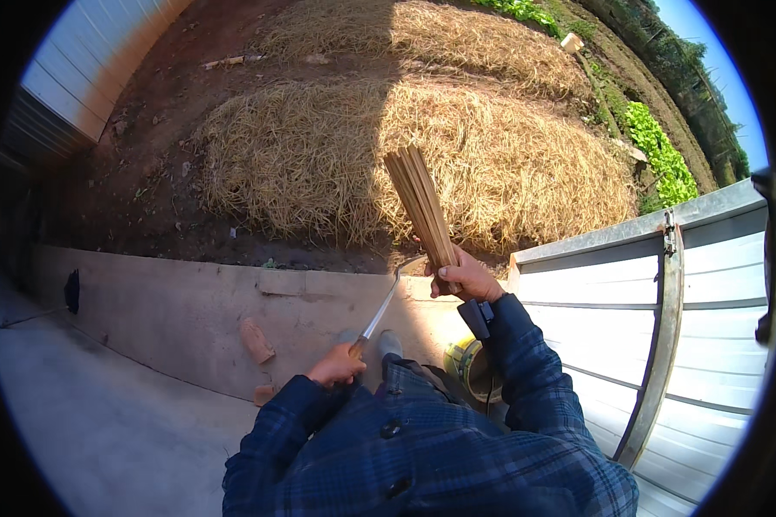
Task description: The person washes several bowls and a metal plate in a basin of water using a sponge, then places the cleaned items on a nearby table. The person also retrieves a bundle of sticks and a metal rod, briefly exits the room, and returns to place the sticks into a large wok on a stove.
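Observation:
My right hand (pixel 467 274) grips the lower end of a bundle of split wooden sticks (pixel 423 210), which slants up and away to the left over the straw. A dark band with a small box sits on that wrist. Lower and to the left, my left hand (pixel 336 366) is closed around the wooden handle of a long metal tool (pixel 380 315). Its thin shank points away from me and bends into a hook near my right hand. Whether the hooked part has a blade edge cannot be made out. The sticks and the tool are apart at their visible parts.
Straw-covered beds (pixel 297 161) lie beyond the concrete ledge (pixel 187 278). A yellow bucket (pixel 456 358) stands by my right leg. Brick pieces (pixel 256 340) lie on the left. A metal-sheet gate (pixel 595 278) flanks the right side; a corrugated wall (pixel 97 64) rises far left.

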A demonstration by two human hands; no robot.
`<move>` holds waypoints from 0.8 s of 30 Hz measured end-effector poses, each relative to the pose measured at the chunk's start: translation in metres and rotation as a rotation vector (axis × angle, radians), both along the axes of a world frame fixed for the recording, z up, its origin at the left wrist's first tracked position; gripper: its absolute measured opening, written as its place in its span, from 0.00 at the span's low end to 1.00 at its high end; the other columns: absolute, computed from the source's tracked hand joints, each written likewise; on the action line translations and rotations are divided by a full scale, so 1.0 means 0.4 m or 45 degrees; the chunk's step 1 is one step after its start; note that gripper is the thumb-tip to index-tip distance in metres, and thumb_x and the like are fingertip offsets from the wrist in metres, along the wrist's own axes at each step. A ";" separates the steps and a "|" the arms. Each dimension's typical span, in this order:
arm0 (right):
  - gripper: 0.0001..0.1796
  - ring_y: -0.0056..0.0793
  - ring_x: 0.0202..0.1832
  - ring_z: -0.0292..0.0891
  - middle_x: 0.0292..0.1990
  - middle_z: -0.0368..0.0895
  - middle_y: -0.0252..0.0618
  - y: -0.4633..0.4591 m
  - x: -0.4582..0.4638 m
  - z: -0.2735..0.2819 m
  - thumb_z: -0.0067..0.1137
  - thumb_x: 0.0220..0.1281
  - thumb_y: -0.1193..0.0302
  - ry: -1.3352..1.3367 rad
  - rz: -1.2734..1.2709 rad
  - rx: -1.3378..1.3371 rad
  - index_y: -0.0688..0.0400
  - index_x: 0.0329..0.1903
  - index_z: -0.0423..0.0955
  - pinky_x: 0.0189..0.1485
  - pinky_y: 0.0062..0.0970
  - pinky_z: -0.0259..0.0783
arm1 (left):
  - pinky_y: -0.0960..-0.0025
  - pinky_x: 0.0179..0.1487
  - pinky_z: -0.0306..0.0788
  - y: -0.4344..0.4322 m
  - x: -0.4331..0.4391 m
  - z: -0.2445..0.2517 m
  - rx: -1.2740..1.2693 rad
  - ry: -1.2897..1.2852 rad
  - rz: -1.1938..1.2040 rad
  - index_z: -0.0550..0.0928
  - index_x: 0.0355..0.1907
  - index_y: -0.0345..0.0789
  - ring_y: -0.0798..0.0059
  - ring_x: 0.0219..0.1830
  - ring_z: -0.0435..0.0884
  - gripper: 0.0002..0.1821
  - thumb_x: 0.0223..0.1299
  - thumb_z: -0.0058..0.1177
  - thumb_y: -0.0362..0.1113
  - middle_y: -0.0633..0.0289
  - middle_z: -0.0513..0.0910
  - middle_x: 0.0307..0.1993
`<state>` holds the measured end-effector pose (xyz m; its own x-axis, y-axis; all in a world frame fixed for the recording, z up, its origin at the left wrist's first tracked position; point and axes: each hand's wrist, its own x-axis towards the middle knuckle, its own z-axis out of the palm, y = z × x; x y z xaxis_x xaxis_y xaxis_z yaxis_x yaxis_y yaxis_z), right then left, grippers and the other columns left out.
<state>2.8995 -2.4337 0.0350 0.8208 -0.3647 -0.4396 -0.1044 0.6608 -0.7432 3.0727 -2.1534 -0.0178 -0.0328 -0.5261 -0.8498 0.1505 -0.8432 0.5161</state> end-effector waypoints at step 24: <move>0.32 0.22 0.33 0.73 0.40 0.74 0.44 -0.053 -0.163 0.510 0.60 0.57 0.64 -0.459 -0.827 -1.281 0.64 0.60 0.59 0.23 0.12 0.65 | 0.75 0.16 0.59 -0.065 -0.025 0.063 -0.120 0.004 0.030 0.69 0.34 0.36 0.80 0.13 0.68 0.12 0.48 0.56 0.30 0.67 0.70 0.19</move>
<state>2.8343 -2.4550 0.2389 0.3788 -0.7907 0.4810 0.3421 -0.3633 -0.8666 3.0627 -2.1795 0.0075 -0.0223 -0.6044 -0.7964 0.1716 -0.7871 0.5925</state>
